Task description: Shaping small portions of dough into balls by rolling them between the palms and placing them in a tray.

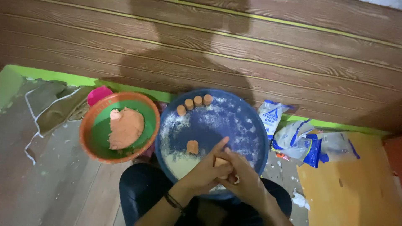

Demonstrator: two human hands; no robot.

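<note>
My left hand and my right hand meet over the near edge of a round blue tray dusted with white flour. Together they grip a small piece of orange dough between the fingers. A short orange dough cylinder stands on the tray just left of my hands. Three more dough cylinders line the tray's far rim. To the left, a green bowl with an orange rim holds a lump of orange dough.
A pink cup sits behind the bowl. Blue and white flour bags lie right of the tray. A brown wood-panel wall rises beyond. My dark-clad knees are under the tray. An orange mat covers the floor at right.
</note>
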